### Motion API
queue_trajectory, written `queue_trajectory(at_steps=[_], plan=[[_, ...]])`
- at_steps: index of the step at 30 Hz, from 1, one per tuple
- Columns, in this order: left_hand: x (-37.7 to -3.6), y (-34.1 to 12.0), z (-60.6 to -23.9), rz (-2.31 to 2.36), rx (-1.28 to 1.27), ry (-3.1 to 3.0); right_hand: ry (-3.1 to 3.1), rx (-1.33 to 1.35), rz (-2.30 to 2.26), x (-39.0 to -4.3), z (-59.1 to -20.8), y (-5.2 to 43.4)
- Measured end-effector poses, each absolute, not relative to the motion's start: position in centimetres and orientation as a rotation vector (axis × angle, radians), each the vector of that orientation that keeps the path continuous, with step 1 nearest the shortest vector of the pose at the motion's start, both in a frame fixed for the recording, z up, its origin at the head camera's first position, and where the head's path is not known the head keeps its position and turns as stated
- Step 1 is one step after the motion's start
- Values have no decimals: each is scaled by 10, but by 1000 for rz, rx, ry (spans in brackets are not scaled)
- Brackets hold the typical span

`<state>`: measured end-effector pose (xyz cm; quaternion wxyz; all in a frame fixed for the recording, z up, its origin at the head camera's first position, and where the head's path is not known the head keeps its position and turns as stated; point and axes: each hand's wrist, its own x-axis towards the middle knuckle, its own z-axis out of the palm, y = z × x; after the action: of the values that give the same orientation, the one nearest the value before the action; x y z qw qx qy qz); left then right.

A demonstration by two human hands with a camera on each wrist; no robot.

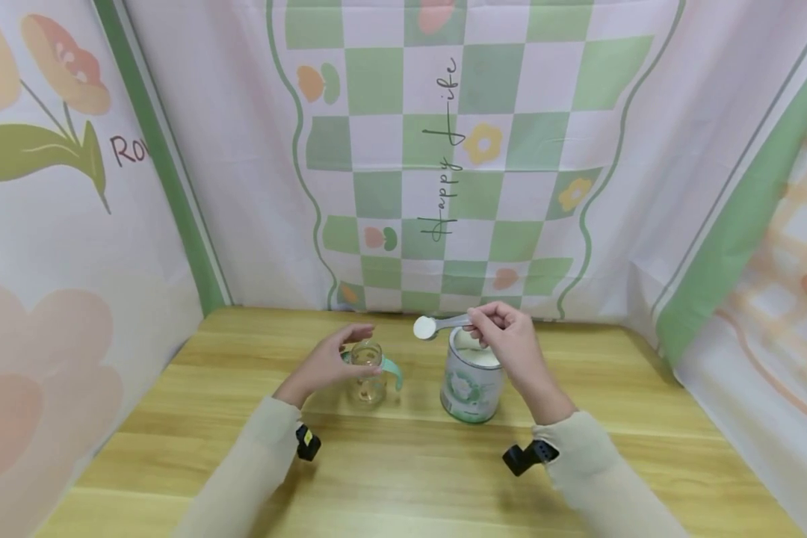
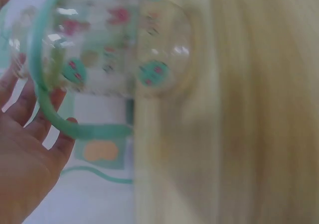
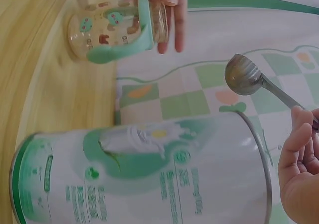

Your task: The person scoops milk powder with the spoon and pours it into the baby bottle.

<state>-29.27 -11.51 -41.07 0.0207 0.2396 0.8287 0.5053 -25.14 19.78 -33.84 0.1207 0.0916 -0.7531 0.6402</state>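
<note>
The right hand (image 1: 511, 340) is pinching a metal spoon (image 1: 437, 326) heaped with white powder, just above the open round tin (image 1: 471, 381). The left hand (image 1: 329, 359) is curling loosely round the clear, green-handled bottle (image 1: 370, 373), just left of the tin. Bare wooden tabletop (image 1: 403, 478) is lying nearer the sleeves.
</note>
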Motion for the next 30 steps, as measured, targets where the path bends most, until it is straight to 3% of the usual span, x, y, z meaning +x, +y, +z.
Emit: queue_trajectory(at_steps=[30], plan=[[-293, -126, -429, 1485, 641, 2576, -2207, 348, 2058, -257, -344, 141]])
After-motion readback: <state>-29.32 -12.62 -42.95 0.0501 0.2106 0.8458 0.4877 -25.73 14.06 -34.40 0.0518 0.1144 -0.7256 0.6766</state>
